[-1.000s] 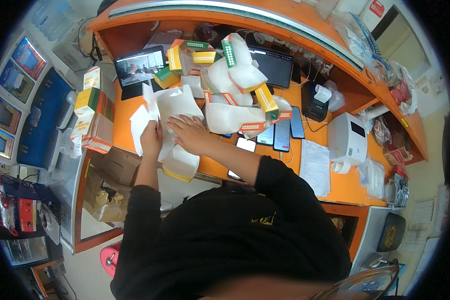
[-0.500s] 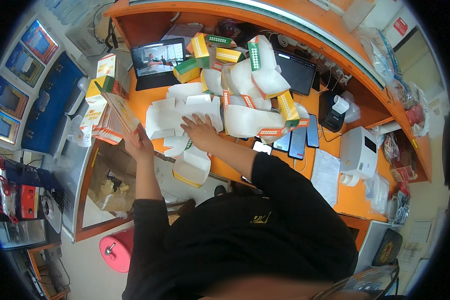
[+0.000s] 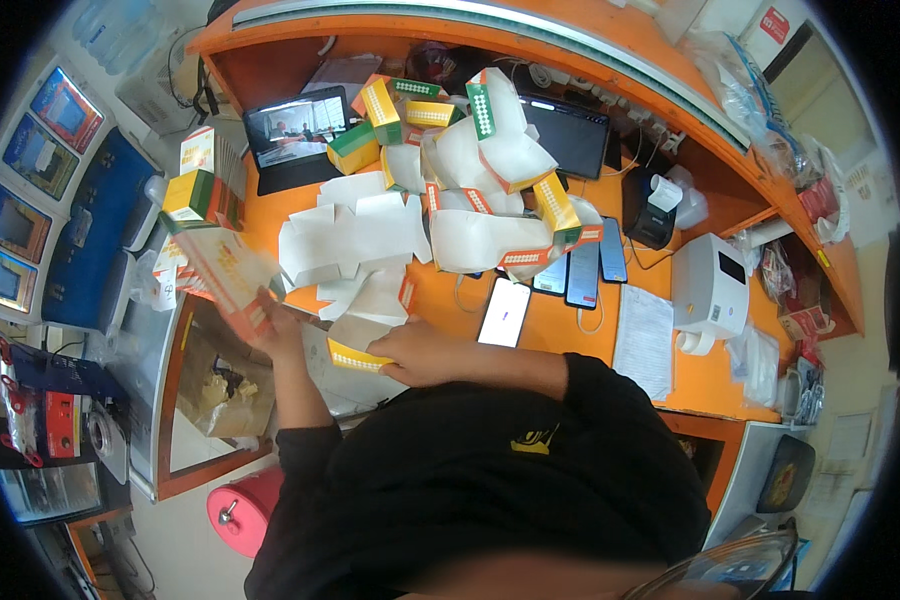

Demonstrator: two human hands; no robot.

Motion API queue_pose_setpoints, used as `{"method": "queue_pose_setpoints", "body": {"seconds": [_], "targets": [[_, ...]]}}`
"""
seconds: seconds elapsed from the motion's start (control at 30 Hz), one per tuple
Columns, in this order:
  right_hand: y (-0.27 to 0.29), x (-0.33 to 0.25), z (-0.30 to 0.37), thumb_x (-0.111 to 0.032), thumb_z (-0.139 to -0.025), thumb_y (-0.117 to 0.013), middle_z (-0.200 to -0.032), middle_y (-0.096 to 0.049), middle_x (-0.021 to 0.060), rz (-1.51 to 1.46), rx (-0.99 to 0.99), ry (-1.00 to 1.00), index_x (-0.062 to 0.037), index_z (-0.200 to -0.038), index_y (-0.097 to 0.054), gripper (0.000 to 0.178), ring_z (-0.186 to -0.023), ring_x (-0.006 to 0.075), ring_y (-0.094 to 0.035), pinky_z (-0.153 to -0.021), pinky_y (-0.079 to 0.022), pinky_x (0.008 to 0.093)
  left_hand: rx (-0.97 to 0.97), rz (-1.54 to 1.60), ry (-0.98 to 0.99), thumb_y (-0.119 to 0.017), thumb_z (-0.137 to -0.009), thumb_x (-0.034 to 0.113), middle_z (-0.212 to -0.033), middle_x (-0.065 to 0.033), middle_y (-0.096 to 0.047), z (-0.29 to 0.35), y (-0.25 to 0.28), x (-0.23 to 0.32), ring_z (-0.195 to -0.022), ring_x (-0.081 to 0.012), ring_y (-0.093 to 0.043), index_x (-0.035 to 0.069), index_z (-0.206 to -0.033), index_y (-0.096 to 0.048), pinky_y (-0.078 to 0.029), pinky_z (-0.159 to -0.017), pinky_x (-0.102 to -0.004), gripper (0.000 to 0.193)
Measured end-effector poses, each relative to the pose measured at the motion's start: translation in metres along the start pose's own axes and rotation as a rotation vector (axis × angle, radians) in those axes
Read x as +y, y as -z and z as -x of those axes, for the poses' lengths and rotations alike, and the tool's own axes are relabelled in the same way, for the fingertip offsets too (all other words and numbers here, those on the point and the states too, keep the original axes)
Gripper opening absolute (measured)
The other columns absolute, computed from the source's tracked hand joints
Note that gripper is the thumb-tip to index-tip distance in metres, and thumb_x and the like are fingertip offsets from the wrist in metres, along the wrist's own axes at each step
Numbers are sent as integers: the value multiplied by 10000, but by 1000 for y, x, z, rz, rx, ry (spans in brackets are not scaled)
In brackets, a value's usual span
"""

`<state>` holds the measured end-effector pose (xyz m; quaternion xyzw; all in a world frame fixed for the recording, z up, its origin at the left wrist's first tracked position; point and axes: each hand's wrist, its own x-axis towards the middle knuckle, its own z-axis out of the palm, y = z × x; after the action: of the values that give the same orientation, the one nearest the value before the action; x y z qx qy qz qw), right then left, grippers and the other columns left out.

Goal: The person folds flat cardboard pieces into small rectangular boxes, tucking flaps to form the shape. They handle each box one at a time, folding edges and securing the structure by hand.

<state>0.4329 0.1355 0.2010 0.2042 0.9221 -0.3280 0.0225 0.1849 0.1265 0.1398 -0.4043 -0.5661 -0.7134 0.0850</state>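
My left hand (image 3: 275,328) holds a flat folded carton (image 3: 228,272), white with orange and yellow print, out over the left end of the orange desk (image 3: 450,296). My right hand (image 3: 413,352) rests on a flattened white carton with a yellow edge (image 3: 358,345) at the near edge of the desk. Just beyond lies a spread of unfolded white carton blanks (image 3: 355,235). Behind that is a heap of more blanks and assembled yellow and green boxes (image 3: 490,150).
A stack of assembled boxes (image 3: 202,185) stands at the desk's left end. A tablet (image 3: 295,130) leans at the back left, a dark screen (image 3: 570,135) at the back. Three phones (image 3: 555,280) lie to the right, then a paper sheet (image 3: 645,340) and a white printer (image 3: 710,290).
My left hand has carried the folded carton leftward and nearer the desk's edge. My right hand has drawn back from the white blanks to the carton at the near edge.
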Motion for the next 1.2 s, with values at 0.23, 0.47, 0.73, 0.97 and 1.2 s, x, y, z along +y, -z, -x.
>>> {"method": "queue_pose_setpoints", "body": {"seconds": [0.23, 0.47, 0.73, 0.97, 1.2], "targets": [[126, 3, 63, -204, -884, -634, -1007, -598, 136, 62, 520, 179, -57, -1110, -598, 272, -1012, 302, -536, -915, -370, 440, -7, 84, 24, -562, -994, 90, -1005, -87, -608, 1, 20, 1, -824, -148, -583, -35, -1166, -520, -518, -704, -291, 216], [201, 68, -18, -386, -909, -631, -1283, -560, 181, 741, 969, -431, -58, -1406, -426, 629, -1250, 318, -487, -1065, -345, 484, -213, -46, -108, -569, -986, 113, -928, -94, -647, 24, 10, 39, -826, -180, -613, -8, -1019, -594, -520, -684, -303, 128], [132, 80, -9, -520, -898, -627, -1407, -495, 191, -1284, 94, -209, -53, -1511, -295, 839, -1261, 252, -522, -959, -477, 385, -902, 51, -835, -681, -733, 151, -1096, 6, -681, 66, -17, 132, -1077, -247, -609, 130, -811, -607, -493, -918, -480, 110], [129, 57, 107, -159, -857, -720, -1075, -684, 92, -714, 245, -177, -48, -1300, -599, 472, -875, 156, -646, -727, -505, 252, -1316, 91, -887, -785, -701, 292, -1316, -2, -583, 97, -34, 191, -1240, -260, -534, 164, -1012, -631, -397, -1066, -519, 370], [77, 18, 230, 12, -836, -625, -1061, -715, 55, 115, 956, 170, -142, -1173, -702, 378, -819, 217, -638, -716, -511, 299, -763, 920, 453, -809, -694, 521, -1283, -157, -526, 135, -49, 256, -1289, -301, -485, 131, -1268, -416, -444, -1029, -495, 798]]}}
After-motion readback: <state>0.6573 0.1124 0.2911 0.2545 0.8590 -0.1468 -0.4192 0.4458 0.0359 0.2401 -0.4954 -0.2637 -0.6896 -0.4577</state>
